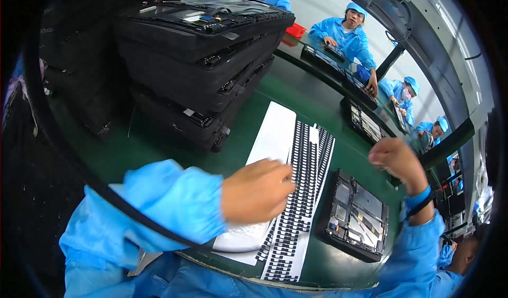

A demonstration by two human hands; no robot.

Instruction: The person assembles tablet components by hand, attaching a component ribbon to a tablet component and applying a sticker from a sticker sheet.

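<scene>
Where the green bench [349, 150] spreads (clock centred on the tabbed sheets): black foam trays [169, 54] piled high at 11 o'clock, hiding what lies behind; electronic parts show on the uppermost.
Tabbed sheets [288, 240]: white, overlapping, rows of black tabs; on the bench between the two hands. Blank sheet [272, 134] just beside, toward 10 o'clock.
Opened device [362, 213]: on the bench at 4 o'clock, near the sheets, interior exposed, black edges.
Far row: further opened units [365, 121] at 1 to 2 o'clock; red bin [296, 31] at 12; co-worker [344, 39] in blue at 1, reaching toward the row.
Black band [124, 205]: curved, cuts across the left sleeve [169, 192] at 8 o'clock.
Left hand [258, 192]: at 9 o'clock, over the sheets, back upward, fingers curled; blurred, pinch or contact cannot be told.
Right hand [394, 160]: raised at 2 to 3 o'clock, beyond the device, wrist banded, fingers bent inward; blurred, cannot tell whether anything is pinched.
</scene>
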